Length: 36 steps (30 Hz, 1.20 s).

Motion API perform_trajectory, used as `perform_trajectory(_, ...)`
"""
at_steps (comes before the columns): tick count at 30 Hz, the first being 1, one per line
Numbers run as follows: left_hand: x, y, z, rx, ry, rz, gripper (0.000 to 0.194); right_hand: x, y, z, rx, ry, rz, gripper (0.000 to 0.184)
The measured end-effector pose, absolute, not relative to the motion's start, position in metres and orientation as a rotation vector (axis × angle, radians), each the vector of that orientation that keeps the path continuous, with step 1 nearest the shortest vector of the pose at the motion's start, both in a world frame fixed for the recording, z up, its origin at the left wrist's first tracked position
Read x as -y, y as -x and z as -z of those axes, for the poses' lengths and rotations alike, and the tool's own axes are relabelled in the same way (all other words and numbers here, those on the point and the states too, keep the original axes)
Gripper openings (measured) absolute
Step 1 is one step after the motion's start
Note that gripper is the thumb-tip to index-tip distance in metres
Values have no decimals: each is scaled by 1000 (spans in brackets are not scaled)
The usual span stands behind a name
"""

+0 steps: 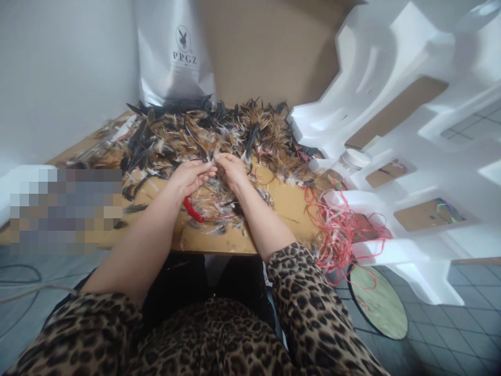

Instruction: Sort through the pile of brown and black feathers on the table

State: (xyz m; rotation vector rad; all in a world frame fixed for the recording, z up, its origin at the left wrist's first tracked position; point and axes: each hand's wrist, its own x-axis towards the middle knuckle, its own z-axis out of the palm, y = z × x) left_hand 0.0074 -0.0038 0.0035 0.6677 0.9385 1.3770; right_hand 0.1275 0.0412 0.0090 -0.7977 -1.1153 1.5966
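Both hands meet over the counter [291, 209], the left hand [191, 177] and right hand [234, 171] loosely curled, fingertips nearly together; whether either grips a feather I cannot tell. The feather pile [183, 133] lies beneath and beyond them, crowding their far side. A red strip [193, 210] lies just nearer the body than the left hand. Right of the right hand are tangled red strings [336, 230], a white jar [354, 159], contents unclear, and white molded pieces [376, 68], coloured strands showing in one opening. Beyond the feathers stands a silvery bag [172, 78], its inside hidden.
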Motion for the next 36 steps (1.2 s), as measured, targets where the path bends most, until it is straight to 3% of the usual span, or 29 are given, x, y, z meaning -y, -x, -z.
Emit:
perform_trajectory(7, 4, -2, -5, -960, -738, -1449, 4, -43, -129, -8, 1211, 830, -1523, 23)
perform_trajectory(12, -1, 10, -10, -898, -523, -1754, 9, -51, -141, -8, 1556, 983, -1221, 18)
perform_trajectory(18, -4, 13, -10, -907, -459, -1776, 8, -55, -150, -5, 2011, 1163, -942, 19)
perform_trajectory(27, -4, 11, -10, -916, -402, -1792, 7, -64, -134, 13, 1947, 1088, -713, 28)
perform_trajectory(33, -5, 9, -6, -932, -418, -1765, 7, -68, -121, 16, 1971, 1082, -785, 16)
perform_trajectory(36, -5, 10, -4, -933, -418, -1773, 7, -65, -124, 4, 1722, 981, -951, 15)
